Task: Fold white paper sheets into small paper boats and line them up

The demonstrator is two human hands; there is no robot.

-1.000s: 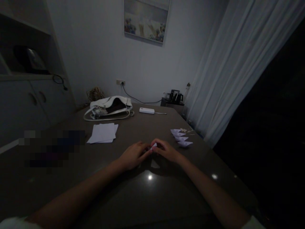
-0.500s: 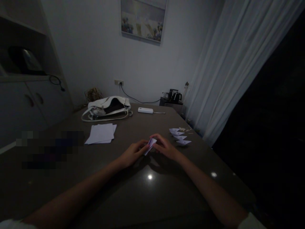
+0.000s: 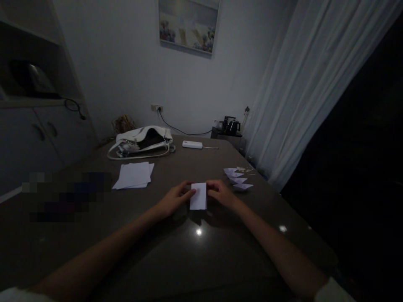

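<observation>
A small folded piece of white paper [image 3: 198, 197] is held between my hands, just above the table, its flat rectangular face toward me. My left hand [image 3: 176, 198] is closed on its left edge, thumb in front and fingers behind. On the right edge, my right hand [image 3: 221, 194] pinches the paper, its fingers partly hidden behind it. Several folded paper boats [image 3: 241, 180] sit in a row to the right of my right hand. Left of my hands lies a loose stack of white paper sheets [image 3: 134, 175].
A white handbag [image 3: 143, 140] lies at the back left of the dark table [image 3: 176, 260]. Near the far edge is a white device [image 3: 192, 144] with a short cord. Small pale scraps [image 3: 242, 169] lie behind the boats. A white curtain [image 3: 283, 84] hangs on the right.
The folded paper has turned from a narrow, tilted view to an upright rectangle facing me. My right hand has shifted slightly right, to the paper's right edge.
</observation>
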